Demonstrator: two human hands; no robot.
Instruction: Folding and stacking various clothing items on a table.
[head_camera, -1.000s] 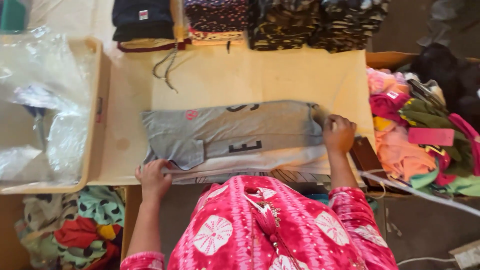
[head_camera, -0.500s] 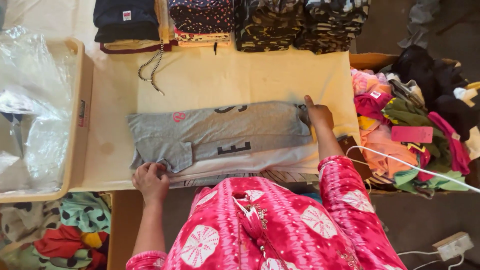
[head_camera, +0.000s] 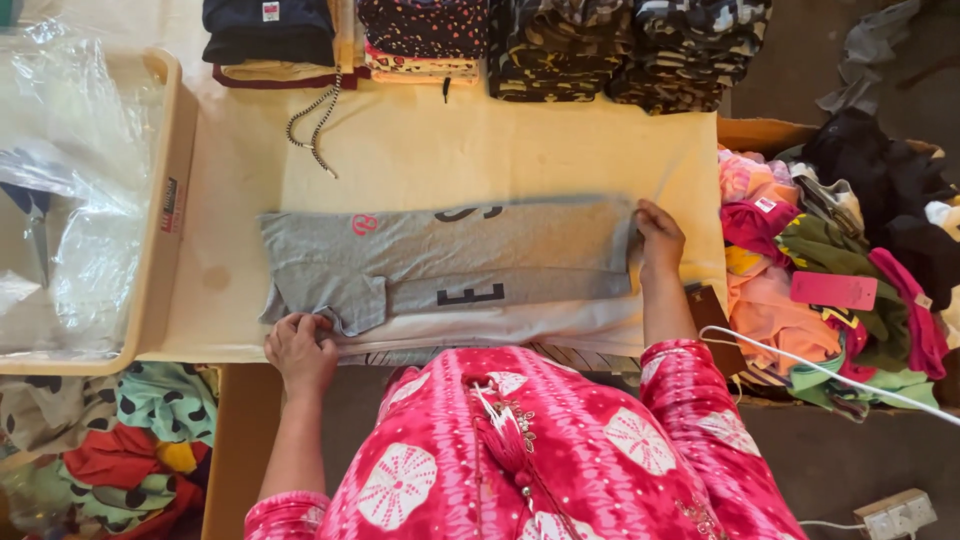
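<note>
A grey T-shirt (head_camera: 450, 262) with dark letters and a small pink mark lies folded lengthwise on a cream-covered table (head_camera: 420, 150). A white layer shows under its near edge. My left hand (head_camera: 300, 345) pinches the shirt's near left corner by the sleeve. My right hand (head_camera: 660, 238) rests flat on the shirt's right end, fingers apart. My pink patterned sleeves and front fill the bottom of the view.
Folded garment stacks (head_camera: 480, 40) line the far table edge, with a striped drawstring (head_camera: 315, 120) hanging down. A tray of clear plastic bags (head_camera: 80, 200) sits at left. A box of loose colourful clothes (head_camera: 830, 280) is at right, more clothes (head_camera: 110, 440) lower left, a white cable (head_camera: 820, 370).
The view has drifted a little. My right hand slid slightly along the shirt's right end; my left hand stayed at the near left corner.
</note>
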